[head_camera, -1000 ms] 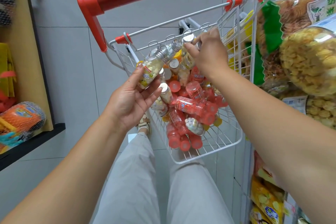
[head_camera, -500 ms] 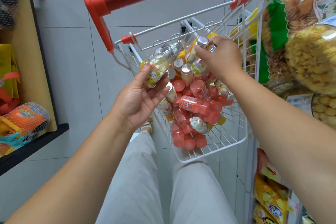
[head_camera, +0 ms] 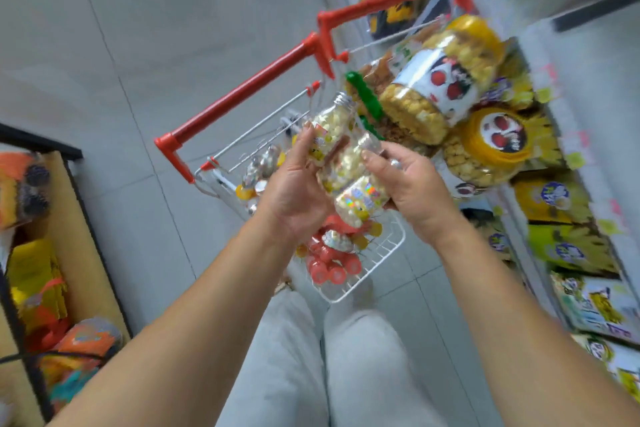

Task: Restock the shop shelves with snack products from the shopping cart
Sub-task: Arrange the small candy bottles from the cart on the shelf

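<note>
Head view: the left hand (head_camera: 294, 191) grips a silver-capped candy bottle (head_camera: 330, 126), fingers curled round its body and thumb on the label. The right hand (head_camera: 414, 184) clasps two further bottles (head_camera: 360, 199) (blurred), fingers wrapped beneath. All three are held above the wire cart (head_camera: 239, 94), near the shelf jars (head_camera: 433, 94).

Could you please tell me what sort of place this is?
Probably a small shop aisle: a red-handled wire shopping cart holding small snack bottles, and large puffed-snack jars stocked on the right.
</note>
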Demonstrator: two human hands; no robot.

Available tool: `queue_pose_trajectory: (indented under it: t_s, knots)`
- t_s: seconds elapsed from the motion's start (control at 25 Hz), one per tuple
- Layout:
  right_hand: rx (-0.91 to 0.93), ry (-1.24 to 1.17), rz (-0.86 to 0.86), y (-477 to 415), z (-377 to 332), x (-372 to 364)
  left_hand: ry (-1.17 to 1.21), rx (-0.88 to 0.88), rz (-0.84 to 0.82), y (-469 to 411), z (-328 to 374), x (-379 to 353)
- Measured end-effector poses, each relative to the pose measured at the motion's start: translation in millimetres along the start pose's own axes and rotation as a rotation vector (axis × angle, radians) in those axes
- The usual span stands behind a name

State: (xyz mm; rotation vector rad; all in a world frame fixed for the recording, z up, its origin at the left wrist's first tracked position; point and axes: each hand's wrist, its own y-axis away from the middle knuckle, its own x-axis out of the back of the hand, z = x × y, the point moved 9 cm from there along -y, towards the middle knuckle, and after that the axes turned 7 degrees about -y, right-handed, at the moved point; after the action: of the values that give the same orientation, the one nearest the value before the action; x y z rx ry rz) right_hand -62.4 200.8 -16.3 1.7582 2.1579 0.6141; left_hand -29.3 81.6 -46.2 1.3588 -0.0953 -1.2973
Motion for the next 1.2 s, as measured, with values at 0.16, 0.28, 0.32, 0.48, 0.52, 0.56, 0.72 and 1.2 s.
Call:
queue_pose_trajectory:
  t_s: [0.16,0.28,0.32,0.48,0.52,0.56,0.72,1.2]
  knots:
    - [0.144,-0.062,0.104,89,-60,47,-0.147,0.045,-0.201,45,-28,-96]
    - [0.234,-0.084,0.309,153,-83,108,-0.234,0.002,-0.223,69,-59,-156]
    - [0.268,-0.097,0.404,181,-86,136,-0.255,-0.010,-0.222,76,-76,-179]
    - [0.356,-0.069,0.678,275,-78,231,-0.247,-0.080,-0.165,96,-154,-250]
    - [0.369,-0.051,0.723,298,-73,253,-0.235,-0.106,-0.153,103,-181,-270]
    - [0.377,-0.032,0.755,319,-68,270,-0.226,-0.126,-0.127,111,-205,-288]
    - [0.356,-0.096,0.790,391,-49,321,-0.267,-0.136,-0.079,138,-294,-342]
    - [0.465,0.094,1.064,450,-76,500,-0.205,-0.029,-0.076,105,-334,-407]
